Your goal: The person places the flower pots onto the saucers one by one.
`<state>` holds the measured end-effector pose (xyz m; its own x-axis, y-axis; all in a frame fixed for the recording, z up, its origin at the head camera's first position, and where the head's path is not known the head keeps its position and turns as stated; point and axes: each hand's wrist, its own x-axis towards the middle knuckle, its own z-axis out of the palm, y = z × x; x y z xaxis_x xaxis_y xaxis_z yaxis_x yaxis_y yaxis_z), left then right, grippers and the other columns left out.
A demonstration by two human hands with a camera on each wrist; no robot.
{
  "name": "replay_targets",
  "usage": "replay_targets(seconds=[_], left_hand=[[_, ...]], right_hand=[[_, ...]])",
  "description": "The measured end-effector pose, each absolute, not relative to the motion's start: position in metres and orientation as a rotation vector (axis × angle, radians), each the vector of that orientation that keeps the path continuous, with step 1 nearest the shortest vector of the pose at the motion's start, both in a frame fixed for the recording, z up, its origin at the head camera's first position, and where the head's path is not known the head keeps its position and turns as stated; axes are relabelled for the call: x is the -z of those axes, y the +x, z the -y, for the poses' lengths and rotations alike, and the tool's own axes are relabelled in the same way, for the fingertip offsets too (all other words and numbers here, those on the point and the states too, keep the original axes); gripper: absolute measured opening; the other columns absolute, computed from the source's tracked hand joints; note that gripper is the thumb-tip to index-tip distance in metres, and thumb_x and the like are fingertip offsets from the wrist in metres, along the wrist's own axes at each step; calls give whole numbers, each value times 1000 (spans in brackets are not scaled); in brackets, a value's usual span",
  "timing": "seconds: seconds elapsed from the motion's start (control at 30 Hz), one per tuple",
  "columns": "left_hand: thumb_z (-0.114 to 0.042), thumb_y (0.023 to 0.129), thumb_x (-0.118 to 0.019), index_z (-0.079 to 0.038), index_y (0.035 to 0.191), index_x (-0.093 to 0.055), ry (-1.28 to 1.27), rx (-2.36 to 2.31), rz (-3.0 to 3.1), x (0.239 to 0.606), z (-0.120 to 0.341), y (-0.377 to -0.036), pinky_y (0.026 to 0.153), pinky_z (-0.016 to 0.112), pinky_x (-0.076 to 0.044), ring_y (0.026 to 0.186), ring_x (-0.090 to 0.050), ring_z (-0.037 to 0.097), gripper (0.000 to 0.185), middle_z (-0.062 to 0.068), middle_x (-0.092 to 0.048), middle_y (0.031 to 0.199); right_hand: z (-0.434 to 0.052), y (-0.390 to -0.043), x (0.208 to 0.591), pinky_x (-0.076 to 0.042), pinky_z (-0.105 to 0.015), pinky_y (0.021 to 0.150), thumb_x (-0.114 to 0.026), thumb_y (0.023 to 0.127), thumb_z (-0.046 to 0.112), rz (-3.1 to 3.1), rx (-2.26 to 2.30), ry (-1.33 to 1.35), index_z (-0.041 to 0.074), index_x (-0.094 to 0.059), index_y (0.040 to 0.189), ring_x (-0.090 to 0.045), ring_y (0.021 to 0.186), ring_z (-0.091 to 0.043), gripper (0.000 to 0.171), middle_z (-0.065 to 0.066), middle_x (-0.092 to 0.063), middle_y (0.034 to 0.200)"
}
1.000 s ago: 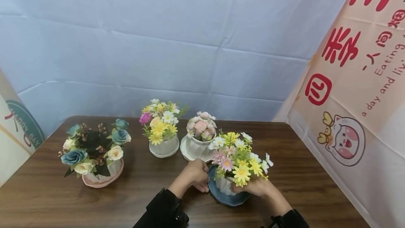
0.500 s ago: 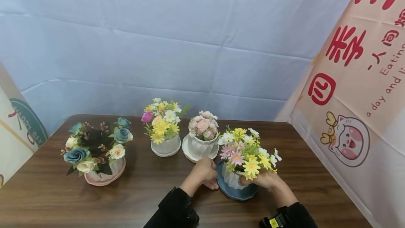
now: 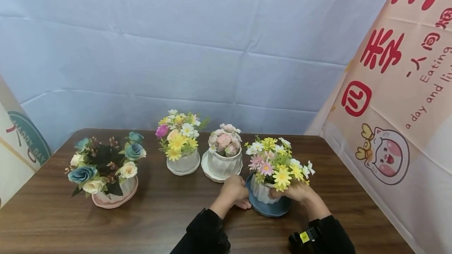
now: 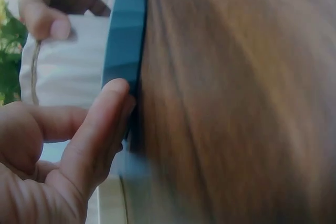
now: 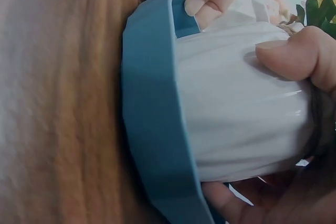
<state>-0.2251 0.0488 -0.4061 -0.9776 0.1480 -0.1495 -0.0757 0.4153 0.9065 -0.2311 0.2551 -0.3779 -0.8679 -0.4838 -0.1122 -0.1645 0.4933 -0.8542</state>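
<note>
A white fluted flowerpot [image 3: 261, 192] with yellow, white and pink daisies [image 3: 279, 164] stands upright in a blue saucer [image 3: 268, 208] on the right half of the table. My right hand [image 3: 300, 193] grips the pot below the flowers; in the right wrist view its thumb [image 5: 286, 56] presses the white wall and other fingers reach round the lower side. At the saucer's left edge, my left hand [image 3: 236, 192] pinches the rim, one fingertip inside and another outside. In the left wrist view the left hand [image 4: 79, 145] lies against the blue saucer wall [image 4: 126, 35].
Just behind my left hand is a white pot [image 3: 224, 166] of pale pink flowers on a white saucer. Left of it stands another white pot [image 3: 183, 164] with mixed flowers. Blue and cream roses [image 3: 106, 167] fill a pot on a pink saucer [image 3: 114, 203] at far left.
Both hands have moved the daisy pot and its blue saucer to the right and a little farther back, away from the pink-flower pot. The other pots stand where they were.
</note>
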Motion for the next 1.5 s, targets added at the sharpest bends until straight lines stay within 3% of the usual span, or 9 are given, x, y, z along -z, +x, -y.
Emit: replay_targets(seconds=[0.17, 0.3, 0.5, 0.67, 0.83, 0.93, 1.03, 1.23, 1.5], left_hand=[[11, 74, -54, 4, 84, -58, 3, -1667, -2438, 409, -61, -226, 43, 30, -51, 46, -61, 25, 13, 16, -58, 58], [9, 74, -57, 4, 84, -60, -36, -1646, -2510, 409, -67, -228, 46, 28, -52, 51, -61, 23, 11, 15, -58, 71], [5, 76, -61, 5, 94, -64, -72, -1613, -2559, 409, -72, -233, 54, 29, -53, 63, -62, 24, 18, 18, -59, 87], [5, 79, -59, 5, 95, -64, -148, -1657, -2497, 408, -76, -240, 47, 28, -52, 52, -62, 21, 17, 18, -59, 79], [4, 78, -60, 3, 88, -64, -166, -1676, -2511, 408, -80, -244, 44, 25, -51, 46, -60, 19, 10, 16, -58, 74], [4, 77, -61, 2, 84, -64, -167, -1661, -2550, 407, -81, -245, 46, 25, -51, 47, -60, 18, 8, 15, -57, 77], [4, 76, -61, 1, 80, -64, -160, -1648, -2582, 406, -82, -245, 50, 24, -52, 45, -59, 17, 7, 14, -57, 74], [4, 76, -60, 2, 84, -64, -159, -1664, -2566, 407, -85, -247, 47, 25, -51, 41, -58, 17, 10, 13, -58, 71], [1, 78, -62, 1, 87, -65, -183, -1639, -2575, 409, -84, -254, 51, 25, -52, 44, -59, 16, 10, 14, -60, 78]], right_hand=[[-259, -235, 377, -39, -43, 92, -61, 78, 25, -2465, 1280, -420, -18, -29, 131, -44, 108, -37, 75, -31, -41, 124], [-262, -240, 377, -34, -50, 97, -63, 77, 23, -2461, 1309, -399, -19, -24, 134, -39, 117, -44, 80, -35, -34, 132], [-264, -246, 376, -40, -48, 90, -68, 73, 21, -2551, 1287, -266, -16, -31, 133, -48, 109, -38, 80, -31, -42, 127], [-267, -251, 376, -43, -46, 86, -71, 71, 22, -2606, 1256, -249, -15, -35, 130, -53, 101, -34, 79, -28, -48, 121], [-275, -258, 378, -46, -40, 76, -70, 73, 16, -2552, 1306, -351, -15, -47, 119, -57, 82, -24, 60, -14, -60, 97], [-281, -260, 380, -47, -39, 69, -66, 75, 8, -2441, 1417, -462, -17, -46, 115, -55, 72, -21, 52, -10, -59, 83], [-288, -259, 380, -47, -39, 64, -64, 76, 2, -2348, 1495, -578, -17, -44, 113, -54, 68, -20, 47, -10, -57, 79], [-299, -260, 385, -38, -42, 54, -58, 82, -6, -2230, 1538, -736, -3, -49, 99, -46, 60, -21, 20, -8, -50, 71], [-299, -267, 386, -47, -45, 61, -63, 77, -3, -2323, 1530, -643, -10, -46, 116, -55, 65, -22, 43, -14, -59, 78]])
